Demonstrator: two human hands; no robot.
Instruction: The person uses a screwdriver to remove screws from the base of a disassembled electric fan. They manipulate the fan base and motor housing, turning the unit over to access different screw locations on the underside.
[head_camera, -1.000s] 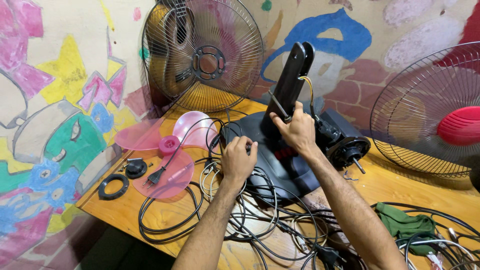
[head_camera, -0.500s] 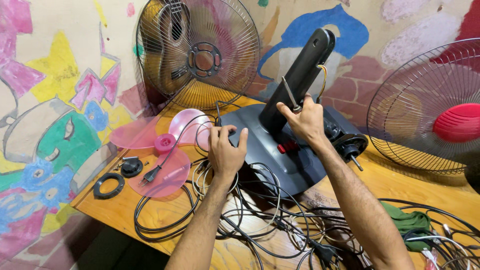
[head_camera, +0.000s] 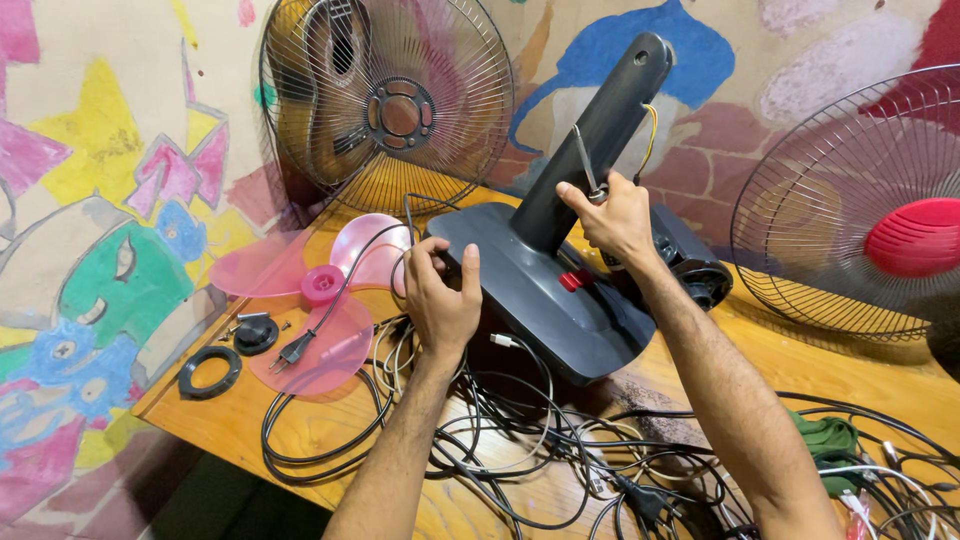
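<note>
A dark grey fan base (head_camera: 545, 300) with a slanted neck (head_camera: 600, 140) lies tipped on the wooden table (head_camera: 860, 365). My left hand (head_camera: 440, 295) grips the base's near left edge. My right hand (head_camera: 612, 220) is closed around a thin metal tool (head_camera: 583, 160) held against the side of the neck, next to a yellow wire (head_camera: 651, 135). Behind my right hand lies the black fan motor (head_camera: 690, 265). A red switch (head_camera: 573, 279) shows on the base.
A pink fan blade (head_camera: 330, 290) lies left of the base, with a black plug (head_camera: 290, 352), a black ring (head_camera: 209, 370) and a knob (head_camera: 255, 333). Wire fan guards stand at the back (head_camera: 390, 100) and right (head_camera: 860, 200). Tangled black cables (head_camera: 500, 450) and a green cloth (head_camera: 830, 440) cover the front.
The base has been tipped up further, so its neck stands higher. My right hand slid along the neck with the metal tool. My left hand moved to the base's edge.
</note>
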